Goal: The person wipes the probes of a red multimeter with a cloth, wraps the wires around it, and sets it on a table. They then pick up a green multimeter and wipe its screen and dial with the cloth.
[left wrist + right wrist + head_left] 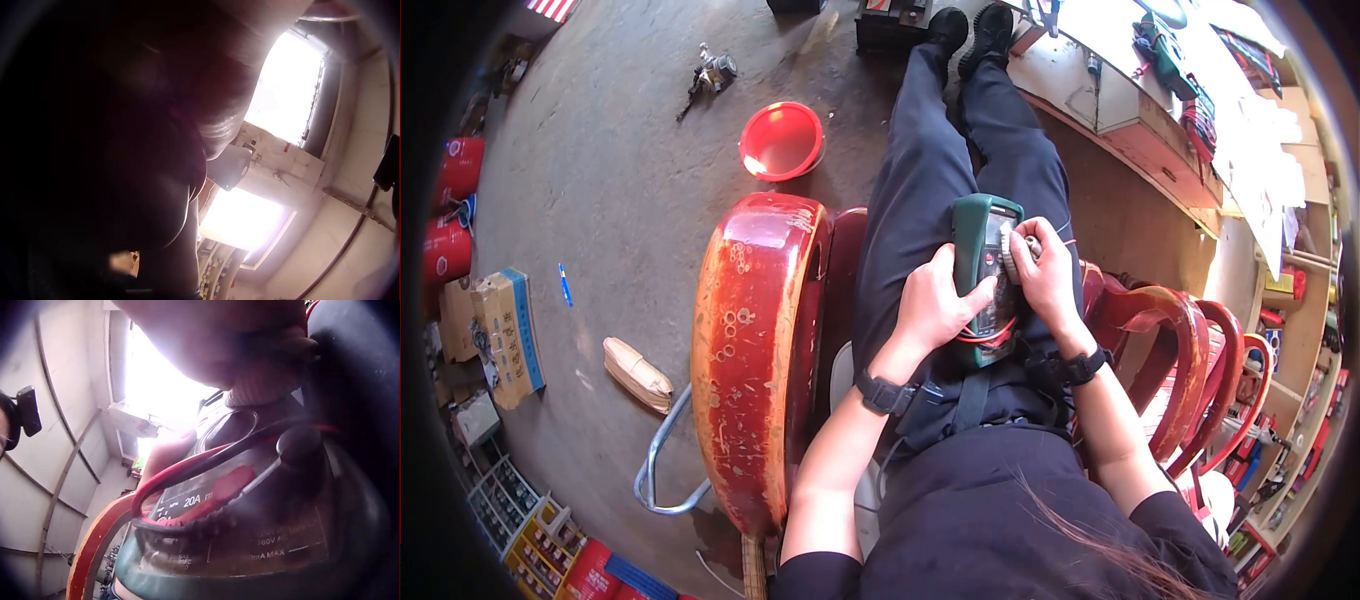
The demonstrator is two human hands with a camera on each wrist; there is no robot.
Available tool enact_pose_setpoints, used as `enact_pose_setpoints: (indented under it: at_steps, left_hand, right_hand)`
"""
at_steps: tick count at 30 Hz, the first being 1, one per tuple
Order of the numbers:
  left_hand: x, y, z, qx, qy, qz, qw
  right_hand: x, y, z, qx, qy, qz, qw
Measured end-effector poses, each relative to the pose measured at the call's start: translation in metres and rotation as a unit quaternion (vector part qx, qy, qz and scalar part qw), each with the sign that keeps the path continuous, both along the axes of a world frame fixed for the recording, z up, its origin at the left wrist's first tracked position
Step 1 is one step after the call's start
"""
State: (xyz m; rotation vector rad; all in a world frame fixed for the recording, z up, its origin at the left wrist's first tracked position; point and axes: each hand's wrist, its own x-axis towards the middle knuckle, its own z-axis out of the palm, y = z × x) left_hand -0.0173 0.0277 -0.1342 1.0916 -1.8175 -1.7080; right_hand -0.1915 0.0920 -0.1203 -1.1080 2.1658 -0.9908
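Note:
A green multimeter [972, 235] lies on the person's lap. My left hand [932, 305] grips its left side, thumb across the front face. At the right edge of the face, my right hand [1050, 288] pinches a small whitish ridged piece [1007, 250] against the meter; what it is I cannot tell. In the right wrist view, red and black test leads [156, 481] plug into the lower face and loop over it, and the whitish piece [262, 394] shows beneath the fingers. The left wrist view is mostly dark, filled by the left hand [231, 69].
Red worn wooden armrests [745, 340] flank the person. A red bucket [782, 140] and a metal part [715, 70] stand on the floor ahead. To the right runs a white workbench [1090, 100] with tools. Cardboard boxes [508, 335] sit at left.

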Motion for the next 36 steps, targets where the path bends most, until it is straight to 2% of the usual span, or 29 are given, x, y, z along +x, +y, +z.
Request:
enact_pose_setpoints:
  at_steps: [6,13,15,19,27,32,36]
  left_hand:
    - [0.002,0.0,-0.003,0.016,0.014,0.004,1.0]
    - [0.003,0.001,-0.002,0.01,0.028,0.006,1.0]
    - [0.003,0.001,0.001,0.006,0.026,0.008,1.0]
    - [0.001,0.001,0.004,0.008,0.039,0.026,0.999]
    - [0.002,0.0,0.003,0.01,0.032,0.025,0.999]
    - [0.003,0.002,0.001,0.007,0.028,0.008,1.0]
    - [0.002,0.001,0.004,0.007,0.032,0.017,0.999]
  right_hand:
    - [0.01,-0.005,0.013,0.019,0.023,-0.01,1.0]
    - [0.002,-0.006,0.018,0.038,0.01,0.029,0.999]
    - [-0.005,-0.005,0.013,0.047,0.054,-0.001,0.997]
    - [-0.008,-0.008,0.01,0.04,0.048,-0.003,0.998]
    - [-0.004,-0.02,0.005,0.005,0.126,-0.015,0.992]
    - [0.005,-0.003,0.008,0.037,0.097,-0.011,0.995]
    - [0.0,-0.01,0.007,0.052,0.095,-0.01,0.994]
